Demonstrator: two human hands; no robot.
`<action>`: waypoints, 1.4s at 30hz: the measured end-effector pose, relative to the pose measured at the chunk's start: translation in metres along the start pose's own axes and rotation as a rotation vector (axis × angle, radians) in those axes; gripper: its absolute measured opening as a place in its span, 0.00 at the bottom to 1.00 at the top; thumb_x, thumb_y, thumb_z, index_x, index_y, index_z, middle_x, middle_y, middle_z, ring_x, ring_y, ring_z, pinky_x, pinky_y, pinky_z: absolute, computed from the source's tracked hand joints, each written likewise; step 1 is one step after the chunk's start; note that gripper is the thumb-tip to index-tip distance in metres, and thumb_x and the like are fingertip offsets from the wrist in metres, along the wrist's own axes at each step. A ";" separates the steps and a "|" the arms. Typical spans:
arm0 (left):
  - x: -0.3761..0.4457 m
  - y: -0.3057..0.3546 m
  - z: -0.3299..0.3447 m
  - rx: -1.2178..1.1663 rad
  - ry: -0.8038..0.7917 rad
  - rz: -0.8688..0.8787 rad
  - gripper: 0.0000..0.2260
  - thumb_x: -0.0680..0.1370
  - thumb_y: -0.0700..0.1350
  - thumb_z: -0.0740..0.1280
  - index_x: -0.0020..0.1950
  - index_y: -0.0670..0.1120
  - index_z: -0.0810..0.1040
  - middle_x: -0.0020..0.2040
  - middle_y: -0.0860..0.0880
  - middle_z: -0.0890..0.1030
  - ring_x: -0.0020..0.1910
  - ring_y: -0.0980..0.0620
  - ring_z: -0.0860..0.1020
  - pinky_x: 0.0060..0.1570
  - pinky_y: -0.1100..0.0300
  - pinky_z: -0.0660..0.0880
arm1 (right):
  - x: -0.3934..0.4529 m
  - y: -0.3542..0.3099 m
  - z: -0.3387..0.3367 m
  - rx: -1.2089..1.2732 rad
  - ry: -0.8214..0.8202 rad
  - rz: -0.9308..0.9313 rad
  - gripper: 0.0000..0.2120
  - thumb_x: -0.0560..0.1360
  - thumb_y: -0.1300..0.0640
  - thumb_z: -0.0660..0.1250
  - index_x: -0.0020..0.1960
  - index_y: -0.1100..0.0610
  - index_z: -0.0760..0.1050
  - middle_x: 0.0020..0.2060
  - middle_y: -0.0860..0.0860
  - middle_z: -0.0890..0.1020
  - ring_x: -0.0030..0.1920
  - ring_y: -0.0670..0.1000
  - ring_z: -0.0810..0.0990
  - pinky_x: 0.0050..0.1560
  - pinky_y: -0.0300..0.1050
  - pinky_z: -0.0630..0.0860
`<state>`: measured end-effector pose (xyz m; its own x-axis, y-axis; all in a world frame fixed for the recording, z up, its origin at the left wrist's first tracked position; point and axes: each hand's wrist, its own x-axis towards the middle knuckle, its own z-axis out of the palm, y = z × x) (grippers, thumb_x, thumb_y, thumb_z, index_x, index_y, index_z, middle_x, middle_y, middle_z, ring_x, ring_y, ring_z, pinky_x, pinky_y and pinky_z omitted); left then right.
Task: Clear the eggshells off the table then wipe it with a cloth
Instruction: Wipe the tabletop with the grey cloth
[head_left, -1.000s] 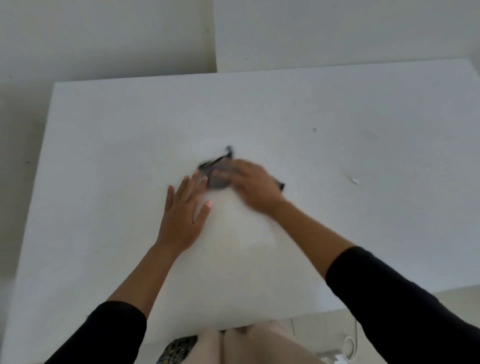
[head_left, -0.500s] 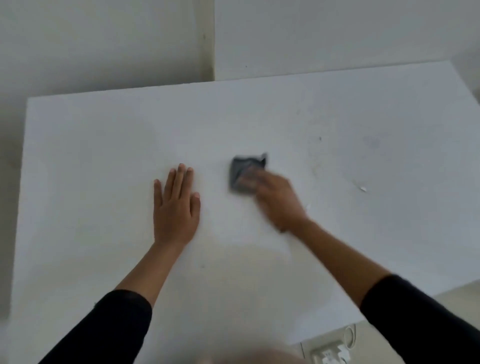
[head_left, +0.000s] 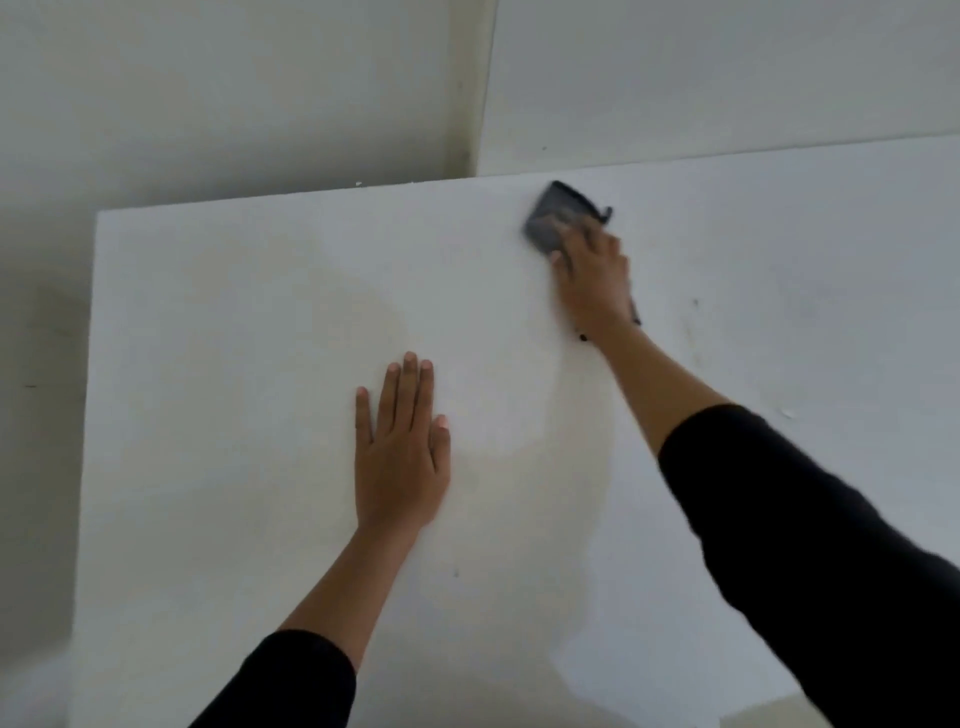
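Dark grey cloth (head_left: 556, 221) sits near the far edge of the white counter (head_left: 234, 312), in the upper middle of the frame, pressed down under the right hand (head_left: 595, 278). That hand lies flat on it with the fingers (head_left: 566, 244) laid close together over the fabric; part of the cloth shows ahead of the fingertips and a dark corner pokes out beside the wrist. The picture is blurred here, so whether the thumb hooks an edge cannot be told. The left hand (head_left: 400, 452) rests palm down in the middle of the frame, fingers straight and nearly together, holding nothing, apparently as a brace.

No whole eggshells are in sight, so the clearing step looks done and the wiping step is in hand. A faint yellowish arc on the surface between the two hands looks like a wiped or damp patch. One small pale fleck (head_left: 788, 413) lies at the right of the frame, just beyond the right sleeve (head_left: 779, 519), and faint dark marks (head_left: 695, 306) sit right of the wrist.

The next move likely calls for drawing the cloth toward the right side, keeping even pressure, to take up the fleck and marks.
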<state>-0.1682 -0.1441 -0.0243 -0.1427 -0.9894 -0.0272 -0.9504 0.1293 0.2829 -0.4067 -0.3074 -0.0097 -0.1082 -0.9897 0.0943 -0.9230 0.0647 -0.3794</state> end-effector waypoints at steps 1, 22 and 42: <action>0.000 0.000 -0.001 -0.002 0.005 0.002 0.26 0.80 0.50 0.49 0.77 0.44 0.56 0.77 0.47 0.56 0.76 0.48 0.55 0.73 0.43 0.52 | 0.015 0.013 -0.006 0.024 -0.001 0.105 0.22 0.78 0.52 0.55 0.71 0.50 0.67 0.71 0.54 0.66 0.66 0.62 0.66 0.65 0.56 0.66; 0.002 0.000 -0.002 0.002 0.009 -0.005 0.26 0.79 0.50 0.52 0.77 0.45 0.56 0.78 0.48 0.55 0.76 0.49 0.55 0.74 0.44 0.51 | 0.004 0.088 -0.037 -0.014 0.231 0.425 0.20 0.80 0.54 0.56 0.71 0.55 0.68 0.69 0.59 0.68 0.68 0.62 0.64 0.68 0.52 0.61; -0.005 0.061 -0.026 -0.536 0.354 -0.056 0.24 0.82 0.48 0.49 0.78 0.46 0.53 0.78 0.46 0.50 0.77 0.51 0.46 0.73 0.50 0.40 | -0.140 -0.025 -0.042 0.390 0.083 0.122 0.18 0.77 0.59 0.63 0.67 0.59 0.73 0.63 0.63 0.73 0.61 0.63 0.69 0.62 0.44 0.62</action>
<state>-0.2180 -0.1331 0.0184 0.0899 -0.9675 0.2365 -0.6707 0.1167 0.7325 -0.3842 -0.1654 0.0254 -0.2526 -0.9629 0.0948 -0.6941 0.1121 -0.7111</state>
